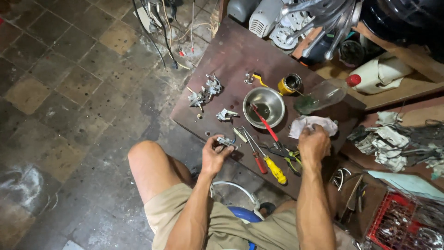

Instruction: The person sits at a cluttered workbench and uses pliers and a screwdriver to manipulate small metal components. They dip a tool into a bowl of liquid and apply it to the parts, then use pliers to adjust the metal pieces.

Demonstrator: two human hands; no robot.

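My left hand (214,154) pinches a small grey metal part (226,141) at the near edge of the dark brown work board (231,55). My right hand (314,142) grips a crumpled whitish rag (312,124) lying on the board. Between the hands lie a red-handled screwdriver (257,157), a yellow-handled screwdriver (274,168) and pliers (289,157). A steel bowl (264,107) with dark liquid holds a red-handled tool (262,121).
More small metal parts (205,92) lie at the board's left. A yellow tin (289,84) and a lying plastic bottle with a red cap (326,92) are behind the bowl. Fan parts (296,21), scrap pieces (393,143) and a red crate (393,224) crowd the right. Tiled floor (69,92) is left.
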